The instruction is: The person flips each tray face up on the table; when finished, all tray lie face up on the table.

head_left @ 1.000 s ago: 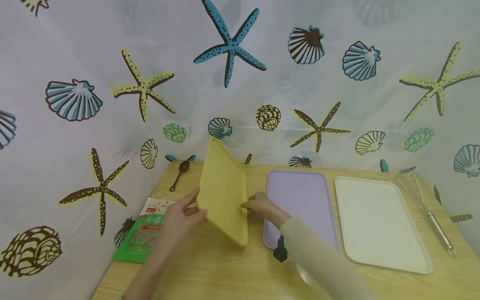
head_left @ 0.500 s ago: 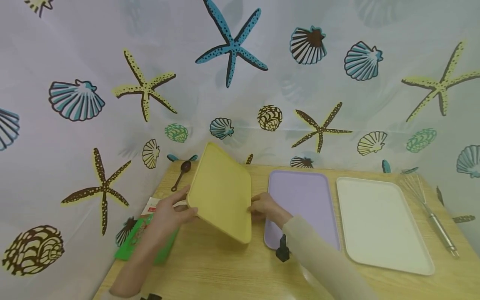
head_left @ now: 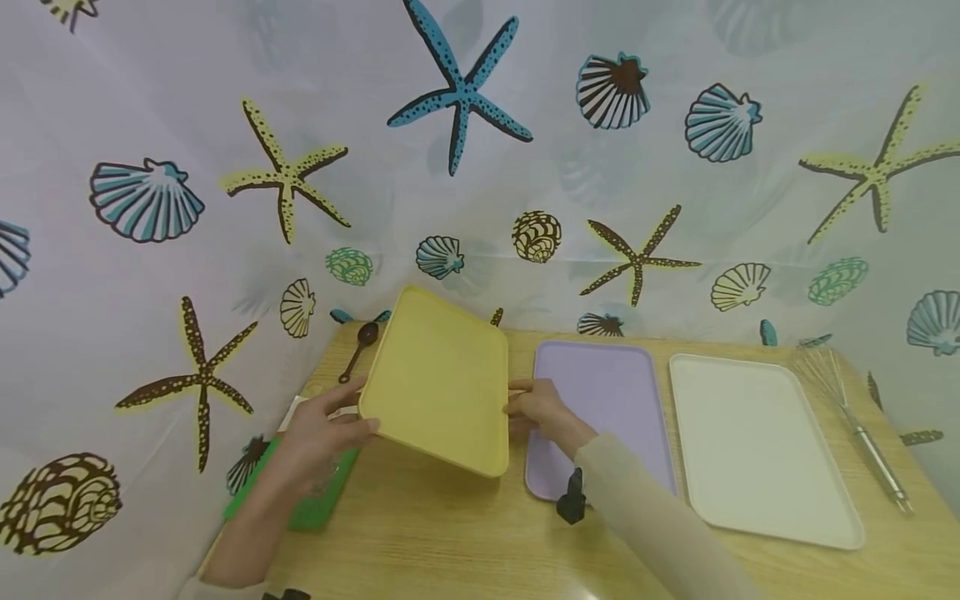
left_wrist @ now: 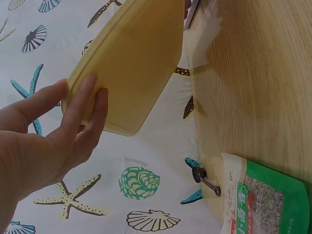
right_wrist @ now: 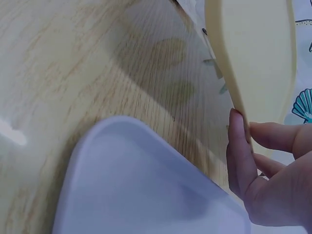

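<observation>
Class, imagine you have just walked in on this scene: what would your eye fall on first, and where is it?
First the yellow tray, held tilted above the wooden table, the left hand gripping its left edge and the right hand its right edge. To its right a lilac tray and a white tray lie flat side by side. Behind everything hangs a curtain printed with starfish and shells.

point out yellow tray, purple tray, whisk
yellow tray (head_left: 438, 387): head view, middle of its flat face.
purple tray (head_left: 607, 392): head view, bare middle of its floor.
whisk (head_left: 855, 412): head view, where wires meet handle.
</observation>
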Tool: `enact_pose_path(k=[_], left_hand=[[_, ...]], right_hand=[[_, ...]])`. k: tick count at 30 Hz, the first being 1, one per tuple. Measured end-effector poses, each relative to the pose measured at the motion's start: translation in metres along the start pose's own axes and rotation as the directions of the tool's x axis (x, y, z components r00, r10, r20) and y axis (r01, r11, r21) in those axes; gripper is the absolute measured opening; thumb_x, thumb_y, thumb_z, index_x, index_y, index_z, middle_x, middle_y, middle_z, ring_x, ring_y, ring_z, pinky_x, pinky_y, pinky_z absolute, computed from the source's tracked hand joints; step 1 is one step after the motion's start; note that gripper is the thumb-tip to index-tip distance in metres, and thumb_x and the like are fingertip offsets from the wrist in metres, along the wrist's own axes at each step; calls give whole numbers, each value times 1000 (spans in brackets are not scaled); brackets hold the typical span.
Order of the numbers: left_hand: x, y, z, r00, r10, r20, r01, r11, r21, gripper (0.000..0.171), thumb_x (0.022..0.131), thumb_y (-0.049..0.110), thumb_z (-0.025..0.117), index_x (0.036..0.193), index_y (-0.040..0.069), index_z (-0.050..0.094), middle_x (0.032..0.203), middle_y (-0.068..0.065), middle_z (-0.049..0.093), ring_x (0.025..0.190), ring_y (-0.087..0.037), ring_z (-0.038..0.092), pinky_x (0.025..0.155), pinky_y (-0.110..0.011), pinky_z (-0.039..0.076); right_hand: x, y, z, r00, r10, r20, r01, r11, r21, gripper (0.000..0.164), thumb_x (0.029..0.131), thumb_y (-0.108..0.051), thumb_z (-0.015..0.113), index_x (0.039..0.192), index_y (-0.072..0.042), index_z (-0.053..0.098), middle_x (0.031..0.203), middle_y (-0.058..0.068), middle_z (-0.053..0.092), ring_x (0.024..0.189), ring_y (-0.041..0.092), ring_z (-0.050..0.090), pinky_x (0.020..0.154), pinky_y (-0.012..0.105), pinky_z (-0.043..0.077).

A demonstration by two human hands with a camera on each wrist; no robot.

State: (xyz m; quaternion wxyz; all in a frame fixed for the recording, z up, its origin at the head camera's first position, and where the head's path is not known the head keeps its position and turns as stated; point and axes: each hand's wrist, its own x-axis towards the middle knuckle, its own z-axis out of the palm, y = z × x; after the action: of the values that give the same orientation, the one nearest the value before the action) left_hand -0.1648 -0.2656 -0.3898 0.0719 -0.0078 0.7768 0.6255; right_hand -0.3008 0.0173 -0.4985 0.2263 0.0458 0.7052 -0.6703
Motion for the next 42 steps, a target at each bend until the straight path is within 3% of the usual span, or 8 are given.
enact_pose_path(k=[7,16,23,26,35,42], left_hand=[[0,-8,-8,1000,-14,-11,14,1000,-10,67,92,8,63,150,1,29,144,-29,31,100,-17,62,83,-29,56],[9,-29,-17,996,-87,-25,85,994,-72,58,94,8,62,143,-8,36,139,-32,35,101,-11,60,87,-35,55],[13,-45,-17,991,-135,6,135,988,-70,55,94,3,59,142,-11,34,149,-34,22,120,-30,52,89,-36,54],[16,-51,-18,989,-145,4,145,988,-56,55,95,3,58,142,-10,35,151,-32,19,121,-32,51,89,-37,54],[24,-61,-22,986,-165,4,165,984,-61,51,94,4,59,139,-11,40,147,-31,31,104,-18,63,88,-39,55],[29,-68,-24,984,-179,6,179,982,-61,49,94,4,60,137,-12,43,140,-31,42,101,-22,65,87,-40,55]], right_hand=[[-6,-2,-4,999,-23,-48,24,1000,18,57,82,11,63,137,2,50,111,20,61,69,18,65,75,43,59],[-9,0,-12,997,-61,-52,63,997,36,58,80,13,63,136,4,50,104,16,57,73,16,60,70,40,60],[-7,8,-17,996,-72,-53,74,996,44,57,79,13,65,134,5,52,100,14,57,72,16,62,67,40,60],[-8,8,-18,996,-68,-55,70,997,42,56,80,12,64,134,5,51,102,16,57,71,16,63,69,40,60],[-7,6,-17,997,-34,-65,38,997,60,55,80,13,64,133,7,52,96,13,59,69,15,64,70,40,60],[-1,11,-15,998,-18,-60,22,997,69,55,80,14,64,133,7,51,103,17,59,70,17,63,70,39,60]])
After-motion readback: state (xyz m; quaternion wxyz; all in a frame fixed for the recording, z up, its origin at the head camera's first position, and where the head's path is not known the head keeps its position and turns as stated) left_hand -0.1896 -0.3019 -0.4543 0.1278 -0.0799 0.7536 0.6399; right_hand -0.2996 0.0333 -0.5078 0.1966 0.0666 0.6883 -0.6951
